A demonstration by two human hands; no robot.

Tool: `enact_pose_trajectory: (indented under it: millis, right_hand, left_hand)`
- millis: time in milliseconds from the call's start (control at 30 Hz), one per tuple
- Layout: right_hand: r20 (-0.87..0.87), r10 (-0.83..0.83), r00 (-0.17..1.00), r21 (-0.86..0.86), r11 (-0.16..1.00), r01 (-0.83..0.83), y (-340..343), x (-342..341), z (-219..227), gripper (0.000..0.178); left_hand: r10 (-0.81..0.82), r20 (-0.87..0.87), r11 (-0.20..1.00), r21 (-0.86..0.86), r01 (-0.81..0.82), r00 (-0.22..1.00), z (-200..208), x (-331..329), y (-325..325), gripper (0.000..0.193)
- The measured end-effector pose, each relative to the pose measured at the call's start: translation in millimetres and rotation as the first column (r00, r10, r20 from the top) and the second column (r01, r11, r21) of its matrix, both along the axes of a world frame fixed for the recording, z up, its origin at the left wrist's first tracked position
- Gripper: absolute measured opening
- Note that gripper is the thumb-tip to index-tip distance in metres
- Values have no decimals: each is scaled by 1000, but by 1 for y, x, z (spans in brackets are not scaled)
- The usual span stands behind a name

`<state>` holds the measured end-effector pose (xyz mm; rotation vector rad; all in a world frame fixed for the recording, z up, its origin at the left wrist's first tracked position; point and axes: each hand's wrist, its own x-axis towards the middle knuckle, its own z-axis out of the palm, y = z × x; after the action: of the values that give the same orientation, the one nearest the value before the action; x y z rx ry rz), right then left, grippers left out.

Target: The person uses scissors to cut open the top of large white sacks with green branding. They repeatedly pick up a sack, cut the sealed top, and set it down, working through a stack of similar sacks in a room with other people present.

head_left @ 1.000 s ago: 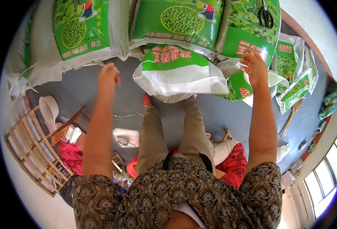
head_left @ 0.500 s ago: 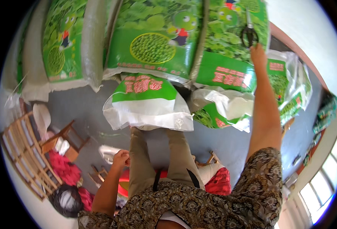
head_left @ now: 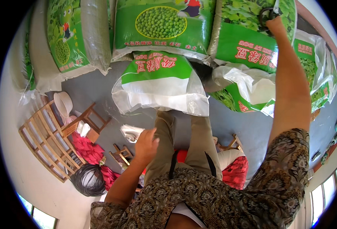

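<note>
Right hand [head_left: 277, 27] has reached scissors [head_left: 265, 17], upper right | left hand [head_left: 147, 145] lowered | both grips blurred, can't tell closure

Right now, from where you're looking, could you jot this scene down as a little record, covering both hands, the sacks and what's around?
Right hand: at the dark handles of the scissors; exact grip unclear
Scissors: over the right-hand green sack
Left hand: fingers partly curled, blurred, nothing seen in it; near the left trouser leg
Front: green-and-white bag, before the middle sack
Lower left: black coil, pinkish-red cloth
</note>
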<state>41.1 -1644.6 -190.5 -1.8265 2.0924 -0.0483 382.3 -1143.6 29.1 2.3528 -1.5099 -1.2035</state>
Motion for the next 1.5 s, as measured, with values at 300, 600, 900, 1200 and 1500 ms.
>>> enact_pose_trajectory:
  millis: [300, 600, 900, 1200, 1500]
  right_hand:
    - [837, -454, 306, 402, 889, 219, 102, 54, 99, 31]
    - [869, -321, -375, 370, 927, 63, 325, 73, 225, 27]
    - [706, -651, -280, 697, 709, 110, 443, 130, 191, 15]
    - [699, -639, -321, 708, 682, 185, 418, 187, 181, 22]
    - [700, -692, -173, 714, 678, 176, 410, 179, 171, 33]
  left_hand:
    - [-389, 233, 745, -490, 453, 891, -33, -63, -119, 51]
    - [-462, -34, 584, -763, 276, 886, -45, -30, -132, 14]
    - [-418, -319, 809, -556, 189, 851, -29, 15, -122, 16]
    - [-682, -124, 607, -645, 464, 721, -24, -1, -119, 22]
    - [-455, -362, 881, -317, 351, 814, -27, -20, -147, 25]
